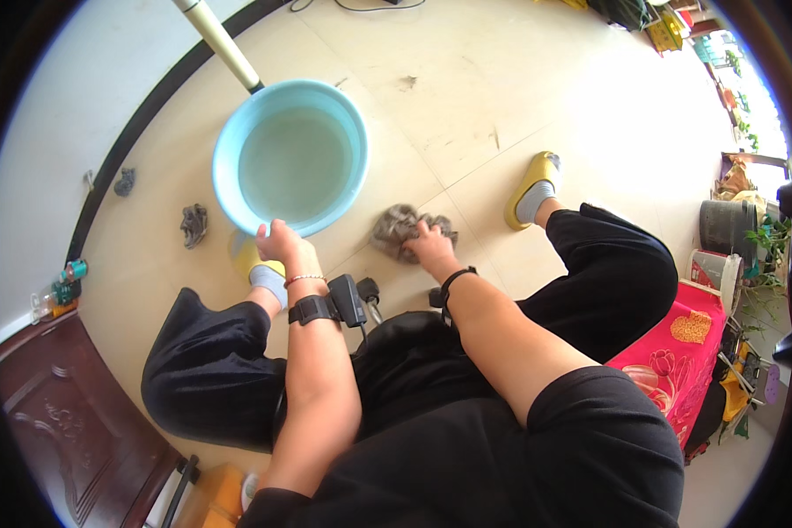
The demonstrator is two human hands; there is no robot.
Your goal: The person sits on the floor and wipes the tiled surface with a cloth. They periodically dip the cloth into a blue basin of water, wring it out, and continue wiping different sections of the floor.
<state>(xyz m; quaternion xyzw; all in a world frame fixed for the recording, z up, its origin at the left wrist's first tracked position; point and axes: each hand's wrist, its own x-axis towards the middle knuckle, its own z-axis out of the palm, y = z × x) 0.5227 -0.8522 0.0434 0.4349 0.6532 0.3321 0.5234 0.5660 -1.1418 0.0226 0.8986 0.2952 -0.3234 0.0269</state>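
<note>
A light-blue plastic basin (223, 165) holding cloudy water is in front of me, left of centre. My left hand (282, 244) is at its near rim, thumb at the edge; some fingers are hidden. To the right, my right hand (430, 245) grips a bunched grey-brown cloth (398, 231) against the tiled floor. That cloth is blurred and looks wet. A second crumpled dark cloth (193, 226) lies left of the basin, and a smaller grey wad (125, 182) rests nearer the wall.
A pale pole (221, 49) reaches down behind the basin. Dark smudges (408, 82) mark the floor tiles (449, 132). My feet in yellow slippers (527, 191) stand apart. Bottles (66, 290) and a carved wooden panel (72, 422) are at left; a pink floral cloth (666, 356) is at right.
</note>
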